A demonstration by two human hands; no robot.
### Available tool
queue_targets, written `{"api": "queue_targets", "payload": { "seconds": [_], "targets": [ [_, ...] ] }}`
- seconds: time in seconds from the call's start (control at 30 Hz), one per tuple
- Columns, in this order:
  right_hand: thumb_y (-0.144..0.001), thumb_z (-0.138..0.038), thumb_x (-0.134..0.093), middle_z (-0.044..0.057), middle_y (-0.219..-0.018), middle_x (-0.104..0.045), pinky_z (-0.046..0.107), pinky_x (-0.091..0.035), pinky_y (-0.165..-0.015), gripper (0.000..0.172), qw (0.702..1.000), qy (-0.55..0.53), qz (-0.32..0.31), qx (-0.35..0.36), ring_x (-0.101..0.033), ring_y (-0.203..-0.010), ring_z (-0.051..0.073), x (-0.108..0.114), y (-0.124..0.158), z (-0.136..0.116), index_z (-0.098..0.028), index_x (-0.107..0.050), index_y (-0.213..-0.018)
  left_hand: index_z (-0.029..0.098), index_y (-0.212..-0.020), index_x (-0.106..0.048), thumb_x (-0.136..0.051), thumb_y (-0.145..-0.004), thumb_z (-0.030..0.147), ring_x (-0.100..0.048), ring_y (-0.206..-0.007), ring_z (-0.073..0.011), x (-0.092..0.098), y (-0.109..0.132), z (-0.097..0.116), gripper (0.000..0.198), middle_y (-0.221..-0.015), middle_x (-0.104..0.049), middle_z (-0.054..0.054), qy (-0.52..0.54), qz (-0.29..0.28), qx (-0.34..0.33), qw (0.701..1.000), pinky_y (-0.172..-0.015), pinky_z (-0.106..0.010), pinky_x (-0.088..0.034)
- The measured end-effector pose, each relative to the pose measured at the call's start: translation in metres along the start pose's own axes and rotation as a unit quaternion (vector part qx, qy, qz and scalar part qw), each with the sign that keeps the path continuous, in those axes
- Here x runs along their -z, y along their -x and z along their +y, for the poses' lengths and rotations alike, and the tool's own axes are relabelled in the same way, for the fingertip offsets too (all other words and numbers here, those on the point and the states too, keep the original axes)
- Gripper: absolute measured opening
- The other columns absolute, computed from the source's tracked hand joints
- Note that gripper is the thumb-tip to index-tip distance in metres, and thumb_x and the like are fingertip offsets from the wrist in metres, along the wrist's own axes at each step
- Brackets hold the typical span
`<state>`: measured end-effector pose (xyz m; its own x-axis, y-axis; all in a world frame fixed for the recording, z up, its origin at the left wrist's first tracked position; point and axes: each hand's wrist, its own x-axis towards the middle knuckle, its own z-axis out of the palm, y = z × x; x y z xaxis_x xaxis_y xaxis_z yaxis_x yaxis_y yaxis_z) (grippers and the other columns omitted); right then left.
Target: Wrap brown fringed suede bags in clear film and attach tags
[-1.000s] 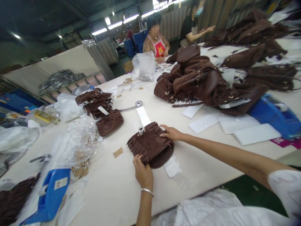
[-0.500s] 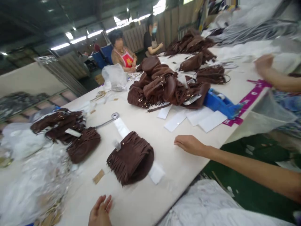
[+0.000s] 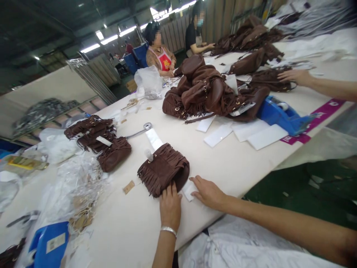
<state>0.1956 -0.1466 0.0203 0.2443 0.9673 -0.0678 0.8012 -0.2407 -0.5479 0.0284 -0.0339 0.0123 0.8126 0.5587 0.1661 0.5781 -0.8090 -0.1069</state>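
Observation:
A dark brown fringed bag [image 3: 164,169] lies on the white table in front of me. A white strip [image 3: 155,139] runs under it and comes out beside my right hand as a white end [image 3: 188,190]. My left hand [image 3: 170,204], with a silvery bracelet at the wrist, rests its outstretched fingers against the bag's near edge. Just right of the bag, my right hand [image 3: 208,191] has its fingers apart at the white end; whether they press on it I cannot tell. A small wrapped piece [image 3: 149,155] stands up at the bag's far-left eyelets.
A heap of brown bags [image 3: 208,91] lies beyond, with white strips [image 3: 218,134] and a blue tape dispenser [image 3: 287,113]. More bags [image 3: 114,152], crumpled plastic [image 3: 69,186] and another blue dispenser [image 3: 50,243] are leftward. A co-worker's hand [image 3: 297,77] touches a bag at right.
My left hand has moved up and right to the bag's near edge. My right hand has come down to the white strip's end. The co-worker's hand at right has reached onto a bag.

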Motion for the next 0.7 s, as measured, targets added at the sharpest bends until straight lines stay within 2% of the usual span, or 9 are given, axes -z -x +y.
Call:
{"api": "queue_targets", "payload": {
  "seconds": [0.1,0.2,0.33,0.43,0.57,0.63,0.7],
  "targets": [
    [-0.091,-0.024,-0.052,0.013,-0.12,-0.056,0.035,-0.047,-0.087,0.05,0.999,-0.005,0.0,-0.033,-0.061,-0.101,0.024,-0.006,0.0,-0.002,-0.014,-0.04,-0.138,0.007,-0.138,-0.044,-0.053,-0.093,0.028,-0.056,-0.095,-0.0276,-0.006,-0.007,-0.008,0.051,-0.122,-0.058,-0.018,-0.072,-0.002,-0.045,0.996,-0.076,-0.041,-0.052],
    [-0.09,-0.021,-0.052,0.013,-0.117,-0.061,0.033,-0.045,-0.087,0.047,0.999,-0.001,-0.009,-0.039,-0.062,-0.104,0.025,-0.005,-0.003,0.0,-0.015,-0.043,-0.136,0.002,-0.132,-0.05,-0.048,-0.092,0.016,-0.058,-0.094,-0.0272,-0.012,-0.011,-0.01,0.042,-0.115,-0.06,-0.019,-0.118,0.005,-0.114,0.986,-0.07,-0.037,-0.053],
    [-0.088,-0.026,-0.056,0.013,-0.099,-0.07,0.033,-0.045,-0.077,0.051,0.994,0.046,-0.061,-0.072,-0.066,-0.095,0.028,-0.004,-0.006,0.0,-0.016,-0.043,-0.137,0.002,-0.121,-0.058,-0.045,-0.09,0.009,-0.061,-0.083,-0.0234,-0.016,-0.017,-0.015,0.034,-0.098,-0.063,-0.016,-0.117,0.003,-0.171,0.978,-0.061,-0.032,-0.052],
    [-0.085,-0.029,-0.061,0.012,-0.095,-0.071,0.032,-0.044,-0.073,0.054,0.994,0.039,-0.058,-0.085,-0.067,-0.092,0.029,-0.002,-0.008,-0.005,-0.017,-0.044,-0.136,0.003,-0.119,-0.058,-0.046,-0.09,0.009,-0.061,-0.082,-0.0228,-0.011,-0.023,-0.024,0.033,-0.097,-0.063,-0.015,-0.111,0.006,-0.192,0.975,-0.058,-0.03,-0.052],
    [-0.081,-0.031,-0.068,0.005,-0.081,-0.07,0.028,-0.042,-0.069,0.051,0.992,-0.071,-0.043,-0.096,-0.066,-0.085,0.024,0.0,-0.01,-0.014,-0.018,-0.05,-0.127,0.003,-0.123,-0.055,-0.047,-0.09,0.01,-0.06,-0.092,-0.0236,0.007,-0.032,-0.041,0.034,-0.1,-0.062,-0.015,-0.101,0.016,-0.196,0.975,-0.068,-0.031,-0.054],
    [-0.081,-0.03,-0.068,-0.002,-0.064,-0.065,0.025,-0.041,-0.063,0.047,0.978,-0.161,-0.081,-0.11,-0.064,-0.067,0.019,0.0,-0.011,-0.019,-0.019,-0.051,-0.123,0.004,-0.125,-0.053,-0.045,-0.093,0.013,-0.059,-0.093,-0.0233,0.017,-0.035,-0.048,0.034,-0.1,-0.062,-0.014,-0.095,0.021,-0.19,0.977,-0.072,-0.032,-0.053],
    [-0.082,-0.029,-0.067,-0.007,-0.053,-0.057,0.022,-0.04,-0.055,0.043,0.949,-0.257,-0.133,-0.123,-0.056,-0.049,0.014,-0.004,-0.01,-0.022,-0.019,-0.05,-0.121,0.005,-0.127,-0.051,-0.044,-0.094,0.015,-0.059,-0.093,-0.0228,0.025,-0.036,-0.052,0.035,-0.1,-0.061,-0.013,-0.086,0.025,-0.188,0.978,-0.075,-0.033,-0.053]
  ]
}}
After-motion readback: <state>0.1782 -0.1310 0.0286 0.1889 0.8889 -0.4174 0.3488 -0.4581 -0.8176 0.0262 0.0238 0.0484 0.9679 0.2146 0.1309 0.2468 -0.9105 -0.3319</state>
